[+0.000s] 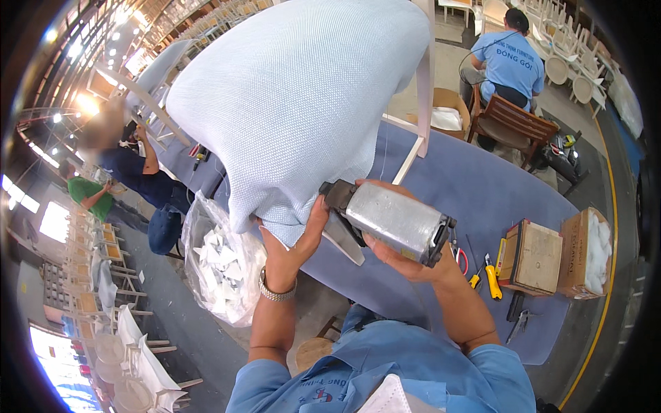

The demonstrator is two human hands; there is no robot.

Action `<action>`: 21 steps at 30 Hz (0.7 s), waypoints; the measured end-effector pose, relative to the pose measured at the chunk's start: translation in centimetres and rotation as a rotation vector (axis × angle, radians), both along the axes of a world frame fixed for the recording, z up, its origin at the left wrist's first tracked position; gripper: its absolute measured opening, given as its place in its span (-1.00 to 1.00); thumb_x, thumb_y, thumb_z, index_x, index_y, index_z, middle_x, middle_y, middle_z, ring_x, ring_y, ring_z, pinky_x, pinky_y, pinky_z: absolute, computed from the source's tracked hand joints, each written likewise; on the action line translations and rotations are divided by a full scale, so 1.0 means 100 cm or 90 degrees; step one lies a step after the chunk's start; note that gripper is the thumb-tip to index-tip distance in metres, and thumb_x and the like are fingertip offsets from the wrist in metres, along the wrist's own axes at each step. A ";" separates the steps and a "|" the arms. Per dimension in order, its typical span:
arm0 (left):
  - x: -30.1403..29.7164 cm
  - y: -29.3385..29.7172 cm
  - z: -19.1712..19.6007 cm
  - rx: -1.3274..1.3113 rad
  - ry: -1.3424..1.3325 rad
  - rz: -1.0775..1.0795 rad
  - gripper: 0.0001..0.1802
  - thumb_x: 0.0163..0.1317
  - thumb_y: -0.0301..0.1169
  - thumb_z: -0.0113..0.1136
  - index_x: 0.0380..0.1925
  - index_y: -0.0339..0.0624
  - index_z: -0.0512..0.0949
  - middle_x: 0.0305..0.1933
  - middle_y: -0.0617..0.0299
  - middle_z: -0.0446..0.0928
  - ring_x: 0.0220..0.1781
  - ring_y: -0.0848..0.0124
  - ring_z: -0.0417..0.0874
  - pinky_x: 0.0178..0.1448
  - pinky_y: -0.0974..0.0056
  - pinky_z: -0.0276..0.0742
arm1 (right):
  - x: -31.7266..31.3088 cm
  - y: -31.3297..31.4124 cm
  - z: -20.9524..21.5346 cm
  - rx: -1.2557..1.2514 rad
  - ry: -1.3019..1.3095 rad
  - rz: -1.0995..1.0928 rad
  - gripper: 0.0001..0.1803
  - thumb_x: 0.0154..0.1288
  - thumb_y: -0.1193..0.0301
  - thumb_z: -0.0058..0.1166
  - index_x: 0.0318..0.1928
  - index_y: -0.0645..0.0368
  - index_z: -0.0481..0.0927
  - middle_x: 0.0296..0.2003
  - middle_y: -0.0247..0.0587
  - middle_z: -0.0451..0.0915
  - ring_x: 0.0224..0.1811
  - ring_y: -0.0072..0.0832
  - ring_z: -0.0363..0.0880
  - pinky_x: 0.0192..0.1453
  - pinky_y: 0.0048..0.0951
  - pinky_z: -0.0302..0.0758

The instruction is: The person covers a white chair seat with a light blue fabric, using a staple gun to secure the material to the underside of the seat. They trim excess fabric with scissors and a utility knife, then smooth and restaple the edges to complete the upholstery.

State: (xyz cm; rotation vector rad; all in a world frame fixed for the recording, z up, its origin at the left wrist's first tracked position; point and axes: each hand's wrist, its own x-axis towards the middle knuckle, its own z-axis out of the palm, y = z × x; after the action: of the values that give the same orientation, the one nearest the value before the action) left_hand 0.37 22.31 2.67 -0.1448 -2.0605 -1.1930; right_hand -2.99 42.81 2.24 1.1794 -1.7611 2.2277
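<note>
Both hands were up in front of our chest. Our right hand was wrapped from below around a grey pneumatic staple gun, palm up, fingers curled about its body. Our left hand was pinching the lower edge of the pale blue upholstered chair seat, thumb and fingers pressed on the fabric where it folded under.

We judged the gun's long axis to run from lower right to upper left, its dark nose aimed at the fabric edge just beside our left thumb. The seat lay up and to the left of the gun, nearly touching the nose, so the right hand carried the tool and the left was the nearer one to the fabric.

Just left of our left forearm hung a clear plastic bag of white scraps. Beyond our hands spread the blue-covered tabletop; on it to the right lay a yellow-handled cutter, then brown boxes. Farther off, a person in a blue shirt sat on a wooden chair, back turned.
</note>
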 end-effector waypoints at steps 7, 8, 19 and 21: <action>0.006 -0.003 0.002 0.118 -0.075 -0.086 -0.64 0.18 -0.44 0.44 -0.06 -0.39 0.61 -0.11 0.11 0.66 -0.10 0.34 0.68 0.07 0.21 0.57 | -0.002 0.002 0.007 0.061 0.009 -0.010 -0.38 0.13 0.60 0.25 0.26 0.33 0.45 0.16 -0.05 0.56 0.12 -0.42 0.59 0.20 -0.44 0.49; 0.007 -0.004 0.001 0.121 -0.069 -0.101 -0.61 0.20 -0.41 0.44 -0.03 -0.39 0.60 -0.08 0.10 0.65 -0.06 0.33 0.67 0.09 0.21 0.56 | 0.000 0.000 0.004 0.057 0.023 -0.027 -0.37 0.12 0.59 0.25 0.26 0.32 0.45 0.15 -0.05 0.57 0.11 -0.42 0.60 0.21 -0.44 0.49; 0.011 -0.019 -0.002 0.104 -0.096 -0.105 -0.45 0.30 -0.25 0.40 0.16 -0.37 0.50 0.13 0.06 0.56 0.16 0.26 0.56 0.29 0.19 0.42 | 0.015 -0.009 -0.010 -0.014 -0.001 -0.008 -0.39 0.19 0.64 0.21 0.29 0.33 0.44 0.17 -0.14 0.56 0.08 -0.50 0.58 0.17 -0.46 0.52; 0.012 -0.021 -0.005 0.100 -0.123 -0.104 -0.44 0.32 -0.22 0.37 0.17 -0.38 0.49 0.13 0.07 0.56 0.16 0.27 0.55 0.29 0.18 0.42 | 0.016 -0.015 -0.016 -0.061 -0.016 -0.023 -0.36 0.16 0.57 0.25 0.30 0.26 0.45 0.04 -0.10 0.65 0.01 -0.43 0.66 0.13 -0.44 0.55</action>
State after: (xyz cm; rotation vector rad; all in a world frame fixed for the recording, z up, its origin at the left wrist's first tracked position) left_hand 1.60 20.21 2.13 -0.1288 -2.1412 -1.5156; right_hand -1.40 41.27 0.61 1.0976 -1.6495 2.2873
